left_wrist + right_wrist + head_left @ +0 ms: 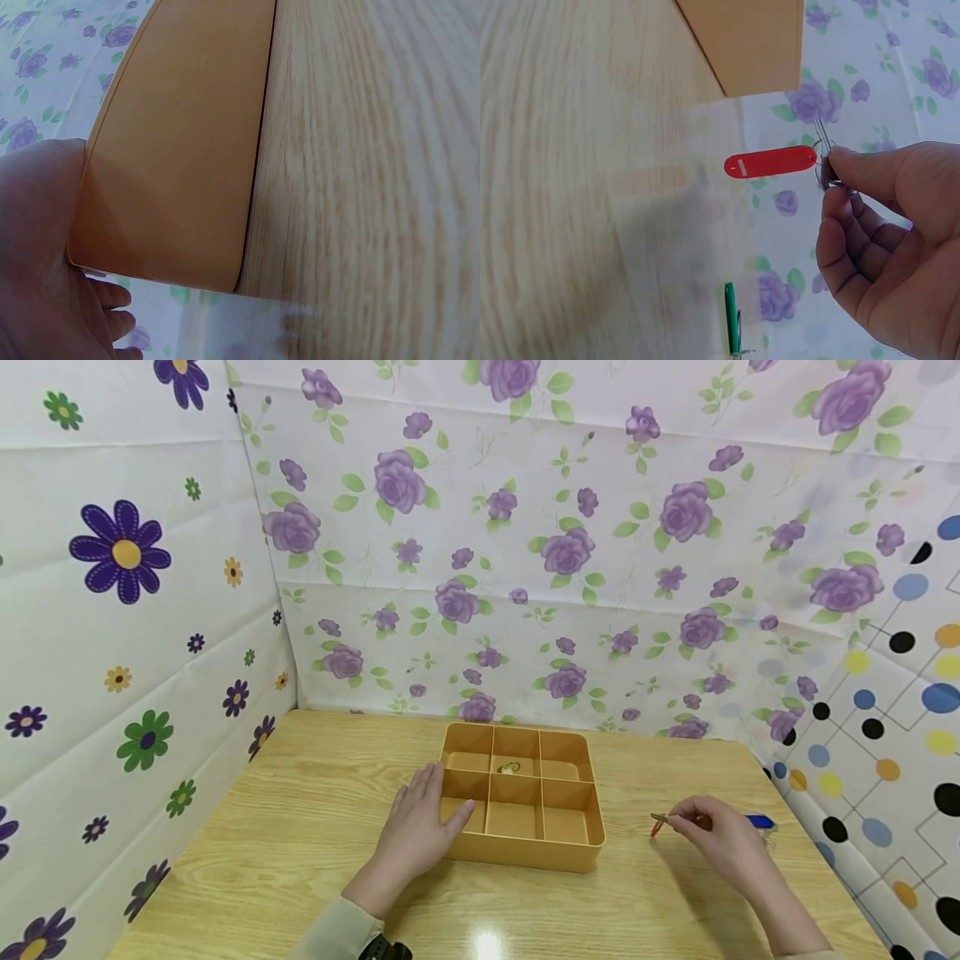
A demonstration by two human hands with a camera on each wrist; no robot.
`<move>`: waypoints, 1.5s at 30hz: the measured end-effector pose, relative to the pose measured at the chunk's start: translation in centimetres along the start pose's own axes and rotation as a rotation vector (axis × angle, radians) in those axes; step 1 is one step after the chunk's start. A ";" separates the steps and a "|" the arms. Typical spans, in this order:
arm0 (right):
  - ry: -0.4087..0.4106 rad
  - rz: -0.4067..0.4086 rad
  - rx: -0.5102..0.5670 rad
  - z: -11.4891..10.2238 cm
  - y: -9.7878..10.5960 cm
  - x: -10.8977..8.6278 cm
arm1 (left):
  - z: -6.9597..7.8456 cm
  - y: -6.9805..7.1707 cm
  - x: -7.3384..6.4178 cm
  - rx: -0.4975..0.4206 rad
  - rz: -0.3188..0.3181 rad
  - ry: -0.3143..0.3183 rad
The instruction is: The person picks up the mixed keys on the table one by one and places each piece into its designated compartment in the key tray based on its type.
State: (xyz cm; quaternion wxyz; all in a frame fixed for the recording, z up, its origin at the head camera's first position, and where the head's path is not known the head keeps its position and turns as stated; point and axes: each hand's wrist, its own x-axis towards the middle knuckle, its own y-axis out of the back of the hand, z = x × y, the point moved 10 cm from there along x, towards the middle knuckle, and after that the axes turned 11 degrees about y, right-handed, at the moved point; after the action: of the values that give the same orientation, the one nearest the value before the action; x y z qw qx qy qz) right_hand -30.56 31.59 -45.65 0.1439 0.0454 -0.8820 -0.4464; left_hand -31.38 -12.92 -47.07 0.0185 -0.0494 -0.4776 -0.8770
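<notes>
My left hand (420, 827) holds the left wall of a tan divided box (525, 853), fingers outside and thumb over the front left compartment. In the left wrist view, the box's front wall (180, 142) fills the upper middle, with the thumb side of the hand at its rim. To the right of the box, my right hand (716, 835) pinches a bunch of keys (823, 154) between thumb and fingertips. A red key tag (771, 161) hangs from their ring. A small greenish item (509, 767) lies in the back middle compartment.
A blue tag (761, 821) lies on the wooden table (315, 860) just beyond my right hand. The right wrist view also shows a green tag (730, 319) with a ring. Flowered cloth (450, 543) hangs behind the table, with dotted cloth (900, 760) at the right.
</notes>
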 end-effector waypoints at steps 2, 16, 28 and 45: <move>0.001 0.000 0.012 -0.3 0.0 0.1 | 0.0 0.0 0.0 0.002 0.001 0.000; 0.020 0.027 0.027 -2.2 -0.1 1.5 | -0.1 -0.2 0.1 0.021 0.001 0.003; 0.073 0.073 0.039 -4.8 -0.3 2.9 | -0.1 -0.1 0.1 0.009 0.003 0.003; 0.109 0.120 0.107 -7.4 -1.0 4.5 | 0.0 0.0 0.0 0.013 0.001 0.001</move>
State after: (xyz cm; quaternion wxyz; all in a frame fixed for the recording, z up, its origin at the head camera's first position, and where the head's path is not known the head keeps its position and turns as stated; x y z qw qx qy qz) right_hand -32.71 24.33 -41.36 0.2156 0.0245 -0.8966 -0.3859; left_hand -31.43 -12.91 -47.12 0.0193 -0.0491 -0.4834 -0.8738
